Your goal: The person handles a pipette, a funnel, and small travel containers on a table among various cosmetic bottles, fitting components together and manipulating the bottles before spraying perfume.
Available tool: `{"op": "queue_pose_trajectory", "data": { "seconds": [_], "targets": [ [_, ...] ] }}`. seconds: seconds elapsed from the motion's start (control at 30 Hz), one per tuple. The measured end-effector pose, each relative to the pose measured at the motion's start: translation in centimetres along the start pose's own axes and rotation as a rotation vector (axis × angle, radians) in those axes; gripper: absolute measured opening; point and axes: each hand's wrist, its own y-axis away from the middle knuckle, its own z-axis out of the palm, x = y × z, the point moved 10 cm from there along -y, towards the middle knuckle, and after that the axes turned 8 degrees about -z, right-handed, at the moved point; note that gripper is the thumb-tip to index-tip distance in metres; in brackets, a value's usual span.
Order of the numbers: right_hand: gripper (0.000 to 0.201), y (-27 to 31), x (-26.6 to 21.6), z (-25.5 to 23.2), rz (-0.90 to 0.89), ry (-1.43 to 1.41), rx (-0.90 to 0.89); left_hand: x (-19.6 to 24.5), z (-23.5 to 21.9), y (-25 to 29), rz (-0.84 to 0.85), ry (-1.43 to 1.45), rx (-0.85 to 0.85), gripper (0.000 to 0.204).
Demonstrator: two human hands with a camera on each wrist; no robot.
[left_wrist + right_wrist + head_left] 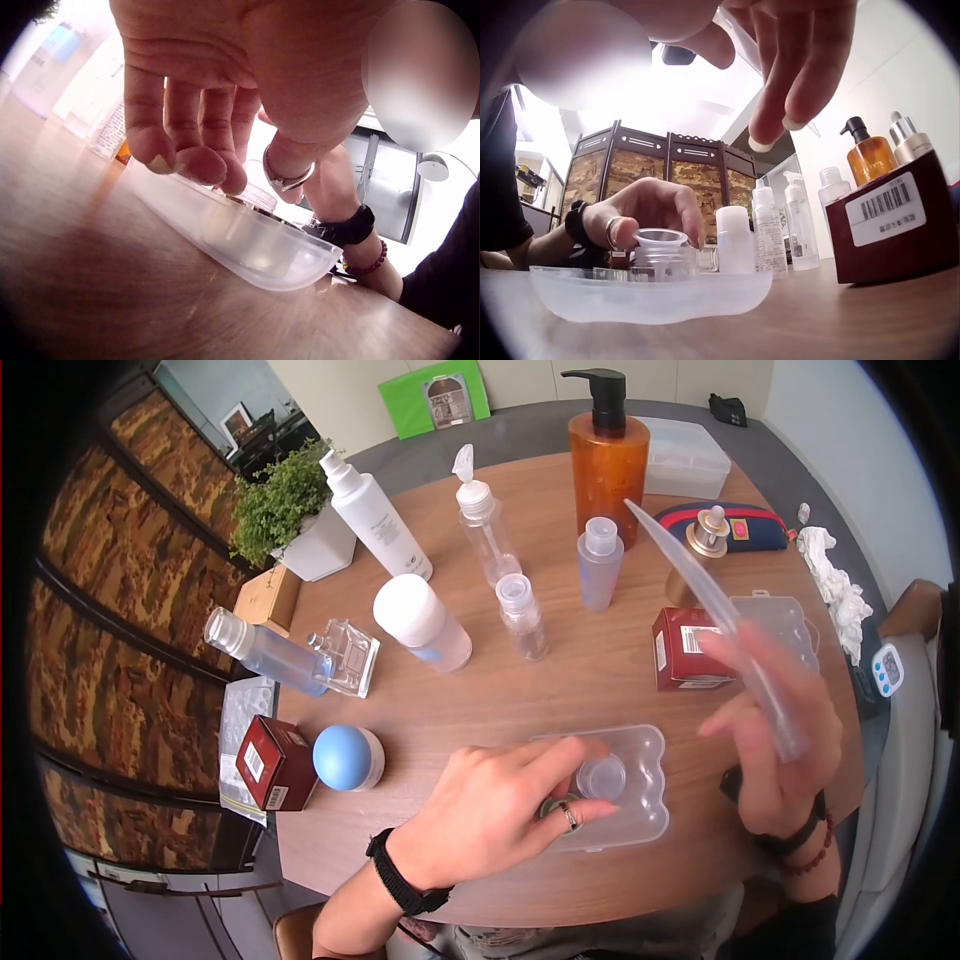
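We are steadying a small clear jar [602, 777] w/ the left hand [500, 810], fingers curled around it; jar is sitting inside the shallow clear tray [650, 815] near the table's [560, 690] front edge. Right hand [775, 750] is hovering just right of tray, pinching a long clear pipette [715, 605], tip pointing up and away. Red box [685, 650] is standing just behind tray; bottles [520, 615] are crowding the far half. Open wood is lying btw tray and blue-capped jar [345, 757] at left
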Motion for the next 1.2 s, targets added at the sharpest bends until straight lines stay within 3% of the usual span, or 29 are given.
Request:
{"op": "queue_pose_trajectory", "data": {
  "seconds": [0.07, 0.13, 0.3, 0.37, 0.5, 0.63, 0.7, 0.97, 1.07, 1.13, 1.17, 1.2],
  "targets": [
    [0.046, 0.3, -0.2, -1.1, -0.026, 0.024, 0.079, 0.1, 0.0, -0.2, 0.009, -0.004, -0.004, 0.039],
    [0.045, 0.5, 0.5, -2.0, 0.107, 0.069, 0.099, 0.1, 0.0, 0.0, 0.012, -0.019, -0.001, 0.039],
    [0.045, 1.3, 0.9, -3.7, 0.205, 0.133, 0.147, 0.2, -0.4, 0.1, 0.023, -0.022, 0.004, 0.037],
    [0.043, 1.4, 1.1, -4.6, 0.201, 0.159, 0.264, 0.2, 0.4, -0.2, 0.002, -0.009, -0.028, 0.036],
    [0.043, 1.3, 1.1, -5.3, 0.104, 0.302, 0.313, 0.4, -0.4, -0.1, -0.005, -0.056, 0.009, 0.034],
    [0.043, 1.0, 0.5, -4.8, 0.075, 0.348, 0.264, 0.2, -0.2, 0.0, 0.014, -0.062, 0.031, 0.034],
    [0.041, 1.2, 1.1, -4.5, 0.206, 0.186, 0.293, 0.3, -0.5, 0.0, 0.004, -0.058, 0.038, 0.034],
    [0.039, 1.0, 1.0, -4.0, 0.195, 0.225, 0.261, 0.0, -0.3, 0.1, -0.021, -0.073, 0.002, 0.03],
    [0.038, 1.6, 1.8, -3.6, 0.286, 0.153, 0.218, 0.0, -0.1, 0.1, -0.021, -0.084, 0.009, 0.03],
    [0.038, 1.5, 0.5, -3.8, 0.095, 0.089, 0.284, 0.2, -0.3, 0.2, 0.007, -0.085, 0.019, 0.03],
    [0.038, 1.3, 0.5, -3.6, 0.09, 0.076, 0.284, 0.1, -0.4, 0.1, -0.003, -0.093, 0.025, 0.03],
    [0.038, 0.9, 0.0, -2.7, 0.043, 0.046, 0.186, 0.1, -0.5, 0.1, 0.006, -0.089, 0.032, 0.03]
  ]
}}
